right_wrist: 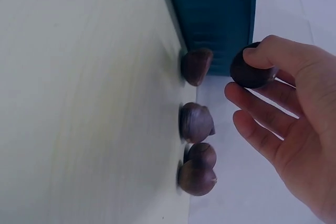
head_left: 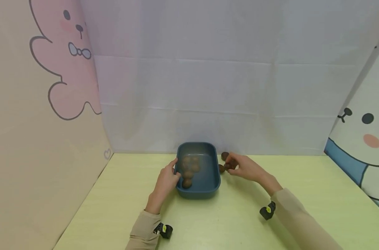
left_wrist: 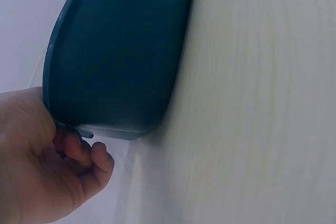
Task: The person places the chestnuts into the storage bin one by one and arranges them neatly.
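A dark blue plastic bin (head_left: pixel 198 195) stands on the table, with several brown chestnuts (head_left: pixel 187 183) inside toward its left side. My left hand (head_left: pixel 165 182) grips the bin's left rim; in the left wrist view its fingers curl at the edge of the bin wall (left_wrist: pixel 121 56). Just right of the bin, my right hand (head_left: pixel 249 168) pinches a dark chestnut (right_wrist: pixel 252 70) between thumb and fingers, raised off the table. Below it in the right wrist view, several loose chestnuts (right_wrist: pixel 197 123) lie on the table, one of them close by the bin's side.
The pale yellow table (head_left: pixel 239 218) ends at a white cloth backdrop (head_left: pixel 189 86) behind the bin. Printed cartoon panels flank it, with a pink bear (head_left: pixel 70 69) on the left and a white figure (head_left: pixel 364 146) on the right.
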Tool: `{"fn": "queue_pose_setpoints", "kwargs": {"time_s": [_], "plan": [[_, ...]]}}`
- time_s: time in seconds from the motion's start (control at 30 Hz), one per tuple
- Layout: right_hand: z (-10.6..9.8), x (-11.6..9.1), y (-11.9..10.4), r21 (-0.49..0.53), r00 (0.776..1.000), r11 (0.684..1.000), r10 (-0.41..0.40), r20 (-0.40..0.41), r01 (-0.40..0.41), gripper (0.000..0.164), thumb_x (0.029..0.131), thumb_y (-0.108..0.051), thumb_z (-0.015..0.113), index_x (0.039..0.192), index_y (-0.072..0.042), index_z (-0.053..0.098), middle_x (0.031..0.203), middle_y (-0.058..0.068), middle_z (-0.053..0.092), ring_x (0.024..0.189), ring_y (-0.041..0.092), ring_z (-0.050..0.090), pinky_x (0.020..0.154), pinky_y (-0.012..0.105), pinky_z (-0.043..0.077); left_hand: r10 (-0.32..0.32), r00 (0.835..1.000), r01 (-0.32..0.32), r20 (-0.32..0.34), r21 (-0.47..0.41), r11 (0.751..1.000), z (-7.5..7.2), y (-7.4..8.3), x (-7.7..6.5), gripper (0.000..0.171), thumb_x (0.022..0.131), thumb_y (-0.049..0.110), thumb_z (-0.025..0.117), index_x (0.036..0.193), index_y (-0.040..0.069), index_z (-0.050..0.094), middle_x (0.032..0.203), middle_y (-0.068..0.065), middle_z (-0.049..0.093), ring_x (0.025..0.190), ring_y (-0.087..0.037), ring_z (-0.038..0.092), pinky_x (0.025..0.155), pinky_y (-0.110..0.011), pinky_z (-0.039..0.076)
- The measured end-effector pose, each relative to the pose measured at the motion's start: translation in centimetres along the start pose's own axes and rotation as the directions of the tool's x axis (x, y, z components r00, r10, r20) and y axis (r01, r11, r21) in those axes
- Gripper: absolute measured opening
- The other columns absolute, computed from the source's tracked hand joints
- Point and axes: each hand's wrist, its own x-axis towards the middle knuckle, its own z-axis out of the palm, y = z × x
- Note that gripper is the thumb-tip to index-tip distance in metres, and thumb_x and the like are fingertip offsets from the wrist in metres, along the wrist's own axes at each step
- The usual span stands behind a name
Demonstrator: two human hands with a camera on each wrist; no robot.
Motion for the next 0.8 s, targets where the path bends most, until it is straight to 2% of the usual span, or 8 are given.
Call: {"fn": "queue_pose_setpoints", "kwargs": {"time_s": [0.1, 0.3, 0.47, 0.63, 0.8], "plan": [[0.0, 0.4, -0.8, 0.020, 1.000, 1.000, -0.009, -0.003, 0.009, 0.023, 0.086, -0.010, 0.070, 0.107, -0.010, 0.061, 0.095, 0.001, 0.066, 0.081, 0.010, 0.063, 0.073, 0.027, 0.051, -0.003, 1.000, 0.003, -0.001, 0.000, 1.000, -0.1, -0.1, 0.0, 0.066, 0.083, -0.001, 0.053, 0.148, 0.002, 0.044, 0.054, 0.005, 0.035, 0.044, -0.009, 0.026, 0.043, -0.021, 0.024], [-0.2, 1.1, -2.2, 0.072, 0.998, 0.995, -0.062, -0.008, 0.063, 0.031, 0.089, -0.009, 0.071, 0.118, -0.005, 0.064, 0.107, 0.007, 0.067, 0.085, 0.015, 0.066, 0.075, 0.029, 0.054, -0.006, 1.000, 0.006, 0.005, 0.003, 1.000, -0.1, -0.1, 0.2, 0.067, 0.083, -0.002, 0.053, 0.149, 0.003, 0.044, 0.054, 0.005, 0.035, 0.043, -0.008, 0.026, 0.042, -0.021, 0.024], [0.0, 1.7, -3.0, 0.034, 0.994, 0.993, -0.110, 0.001, 0.110, 0.034, 0.088, -0.016, 0.074, 0.120, -0.006, 0.067, 0.106, 0.003, 0.068, 0.085, 0.011, 0.062, 0.074, 0.028, 0.053, -0.004, 1.000, 0.004, -0.001, 0.011, 1.000, -0.1, -0.1, 0.3, 0.067, 0.082, -0.002, 0.053, 0.148, 0.003, 0.044, 0.055, 0.005, 0.036, 0.044, -0.009, 0.027, 0.044, -0.022, 0.024], [0.3, 2.7, -3.9, 0.012, 0.990, 0.990, -0.138, 0.010, 0.138, 0.035, 0.086, -0.020, 0.076, 0.117, -0.008, 0.068, 0.103, 0.001, 0.067, 0.083, 0.014, 0.061, 0.072, 0.026, 0.052, -0.011, 1.000, 0.011, -0.004, 0.014, 1.000, -0.2, -0.2, 0.3, 0.067, 0.082, -0.002, 0.054, 0.148, 0.003, 0.045, 0.054, 0.004, 0.035, 0.044, -0.009, 0.026, 0.044, -0.022, 0.024], [0.7, 3.7, -4.9, -0.073, 0.983, 0.980, -0.182, 0.028, 0.183, 0.033, 0.086, -0.023, 0.076, 0.115, -0.010, 0.068, 0.102, 0.000, 0.065, 0.081, 0.011, 0.059, 0.073, 0.027, 0.051, -0.008, 1.000, 0.008, -0.003, 0.011, 1.000, -0.1, -0.3, 0.3, 0.067, 0.082, -0.001, 0.053, 0.148, 0.003, 0.045, 0.055, 0.004, 0.036, 0.045, -0.009, 0.027, 0.045, -0.023, 0.025]]}}
